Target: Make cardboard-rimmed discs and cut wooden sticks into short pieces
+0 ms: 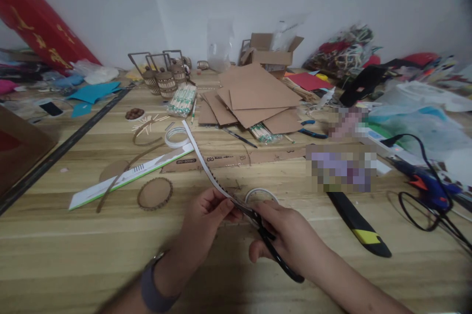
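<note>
White-faced, narrow cardboard strip curves from the centre of the frame down to the person's hands in the head view, small dark notches showing along its right-hand edge. The left hand has its thumb and fingers pinched together on the strip near its lower end. The right hand grips black-handled scissors, fingers wrapped about the handles and thumb apart from the forefinger; the blades meet the strip just beside the left fingertips, though whether they are parted cannot be told.

Judging by the notches, much of the visible edge is cut; the stretch at the blades seems to be the part being worked, and how much remains uncut is hidden by the hands. The strip is loose, joined to nothing that can be seen. Left of centre, a round brown cardboard disc with a ridged rim lies flat, its edging apparently complete. In the upper left, small striped buckets with tall handles stand together and look finished, while broad brown cardboard sheets lie stacked at upper centre.
</note>
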`<state>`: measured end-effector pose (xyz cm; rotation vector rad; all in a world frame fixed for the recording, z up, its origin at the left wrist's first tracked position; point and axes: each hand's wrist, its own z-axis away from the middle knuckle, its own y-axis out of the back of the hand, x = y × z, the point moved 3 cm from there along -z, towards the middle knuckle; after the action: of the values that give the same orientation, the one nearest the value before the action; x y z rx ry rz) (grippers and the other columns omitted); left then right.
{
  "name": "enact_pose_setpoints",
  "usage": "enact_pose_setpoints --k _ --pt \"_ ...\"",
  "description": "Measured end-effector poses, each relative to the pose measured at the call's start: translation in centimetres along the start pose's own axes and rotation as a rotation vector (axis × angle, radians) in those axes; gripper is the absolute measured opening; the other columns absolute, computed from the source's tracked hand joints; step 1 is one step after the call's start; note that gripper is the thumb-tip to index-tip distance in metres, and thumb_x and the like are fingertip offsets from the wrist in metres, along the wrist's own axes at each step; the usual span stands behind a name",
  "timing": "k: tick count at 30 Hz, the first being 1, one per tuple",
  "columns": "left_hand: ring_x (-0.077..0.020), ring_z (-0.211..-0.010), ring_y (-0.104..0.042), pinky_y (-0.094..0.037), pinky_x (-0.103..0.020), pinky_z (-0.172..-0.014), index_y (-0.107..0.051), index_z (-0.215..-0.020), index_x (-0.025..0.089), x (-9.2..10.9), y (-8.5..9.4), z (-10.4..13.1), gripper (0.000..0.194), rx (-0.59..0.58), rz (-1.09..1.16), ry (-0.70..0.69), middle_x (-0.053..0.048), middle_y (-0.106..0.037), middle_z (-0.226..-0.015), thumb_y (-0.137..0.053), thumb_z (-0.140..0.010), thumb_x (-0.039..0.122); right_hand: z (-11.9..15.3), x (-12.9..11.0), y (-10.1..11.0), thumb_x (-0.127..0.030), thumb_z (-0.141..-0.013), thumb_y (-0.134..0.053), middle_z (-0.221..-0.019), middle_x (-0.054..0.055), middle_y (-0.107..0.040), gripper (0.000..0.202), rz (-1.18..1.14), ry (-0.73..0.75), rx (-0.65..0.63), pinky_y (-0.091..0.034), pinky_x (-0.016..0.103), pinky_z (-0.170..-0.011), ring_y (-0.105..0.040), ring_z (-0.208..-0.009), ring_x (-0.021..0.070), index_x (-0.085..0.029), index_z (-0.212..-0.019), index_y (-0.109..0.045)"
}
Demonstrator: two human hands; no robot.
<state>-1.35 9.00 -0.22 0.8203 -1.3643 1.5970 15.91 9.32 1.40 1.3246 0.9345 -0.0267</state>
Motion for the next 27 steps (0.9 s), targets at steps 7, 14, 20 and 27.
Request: enact_pose_setpoints --k 7,14,20,27 --pt "-0.0113 -0.057 -0.065 -0.053 -0.020 -0.057 -0.067 -0.068 0.016 0.14 -0.10 0.05 0.029 -0.005 -0.003 0.017 0.001 -0.071 -0.060 -0.086 -0.065 0.038 0.21 -0.11 -0.16 -0.048 -0.070 -0.085 -0.062 -0.006 -0.053 0.042 0.024 0.031 0.073 -0.031 0.021 -0.048 -0.051 -0.052 0.0130 -0.022 -0.074 -0.052" --pt "-0.0119 -0.057 -0.065 -0.053 -0.021 -0.057 -0.066 -0.069 0.016 0.12 -0.14 0.20 0.030 -0.015 -0.031 0.020 0.001 -0.071 -0.061 -0.085 -0.066 0.039 -0.05 0.11 -0.33 -0.054 -0.075 -0.078 -0.063 -0.004 -0.055 0.042 0.076 0.051 0.069 -0.032 0.022 -0.049 -0.054 -0.054 0.0144 -0.022 -0.075 -0.052" --pt "-0.0139 -0.059 -0.065 -0.053 -0.023 -0.059 -0.067 -0.070 0.016 0.13 -0.45 0.23 0.031 -0.061 -0.081 0.025 -0.001 -0.071 -0.063 -0.083 -0.068 0.042 -0.13 0.16 -0.17 -0.063 -0.074 -0.075 -0.069 -0.002 -0.059 0.045 0.098 0.051 0.055 -0.033 0.023 -0.050 -0.057 -0.057 0.0166 -0.022 -0.081 -0.056" --pt "-0.0131 -0.056 -0.064 -0.052 -0.023 -0.057 -0.066 -0.067 0.016 0.03 -0.55 0.30 0.037 -0.068 -0.055 0.045 -0.001 -0.070 -0.060 -0.086 -0.063 0.047 0.11 0.09 -0.15 -0.067 -0.080 -0.067 -0.059 -0.005 -0.052 0.047 0.044 0.108 0.125 -0.031 0.022 -0.046 -0.048 -0.049 0.0129 -0.022 -0.075 -0.053"
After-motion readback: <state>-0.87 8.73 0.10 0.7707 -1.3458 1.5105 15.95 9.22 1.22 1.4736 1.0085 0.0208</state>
